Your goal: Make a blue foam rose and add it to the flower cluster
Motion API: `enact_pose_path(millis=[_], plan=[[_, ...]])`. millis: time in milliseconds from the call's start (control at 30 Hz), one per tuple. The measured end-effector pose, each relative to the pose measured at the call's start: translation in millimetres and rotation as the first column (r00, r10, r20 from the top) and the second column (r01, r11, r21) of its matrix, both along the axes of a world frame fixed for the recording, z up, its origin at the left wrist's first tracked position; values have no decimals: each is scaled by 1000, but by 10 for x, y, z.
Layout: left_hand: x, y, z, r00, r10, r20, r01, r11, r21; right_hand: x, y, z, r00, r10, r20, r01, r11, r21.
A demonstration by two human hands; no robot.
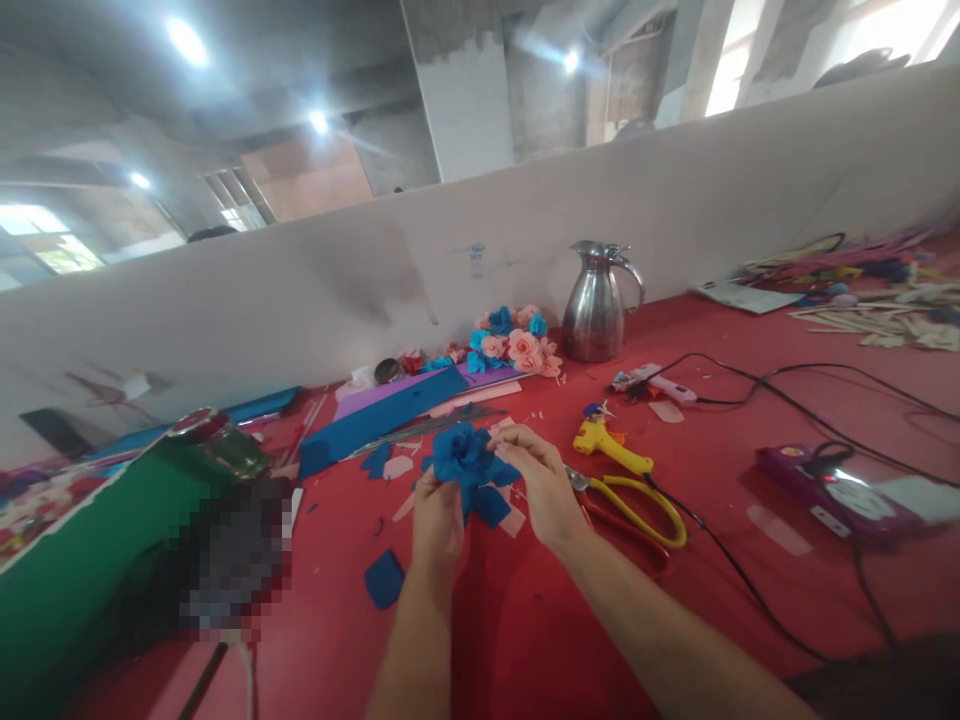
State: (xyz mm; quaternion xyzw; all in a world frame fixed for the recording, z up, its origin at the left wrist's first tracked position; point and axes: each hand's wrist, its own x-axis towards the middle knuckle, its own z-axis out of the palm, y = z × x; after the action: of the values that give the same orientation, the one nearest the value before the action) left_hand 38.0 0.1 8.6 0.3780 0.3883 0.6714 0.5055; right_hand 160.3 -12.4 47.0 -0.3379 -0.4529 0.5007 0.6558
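A blue paper flower (pixel 459 452) with layered, curled petals is held over the table. My left hand (pixel 439 515) closes round its lower left side; the stem, if there is one, is hidden. On the flower's right edge the fingers of my right hand (pixel 541 478) pinch a petal. Loose blue and pink paper petals lie below and around the hands, one blue petal (pixel 384 579) at the lower left. Just right of my right hand are scissors (pixel 637 510) with yellow and red handles and a yellow glue gun (pixel 613 446).
Behind stand a bunch of pink and blue paper flowers (pixel 525 345) and a steel jug (pixel 594 305). A blue paper strip (pixel 382 420) lies at centre left, a glass jar (pixel 225 445) further left. Black cables run across the right side to a purple power strip (pixel 840 490).
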Motion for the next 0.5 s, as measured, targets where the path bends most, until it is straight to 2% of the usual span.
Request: enact_pose_path(millis=[200,500], plan=[[5,13,14,999,-35,23,34,999,21,6,-9,-47,995,-37,91,28,994,102],[-35,24,-89,996,-83,18,81,994,79,-6,-46,-40,967,-87,240,44,984,175]])
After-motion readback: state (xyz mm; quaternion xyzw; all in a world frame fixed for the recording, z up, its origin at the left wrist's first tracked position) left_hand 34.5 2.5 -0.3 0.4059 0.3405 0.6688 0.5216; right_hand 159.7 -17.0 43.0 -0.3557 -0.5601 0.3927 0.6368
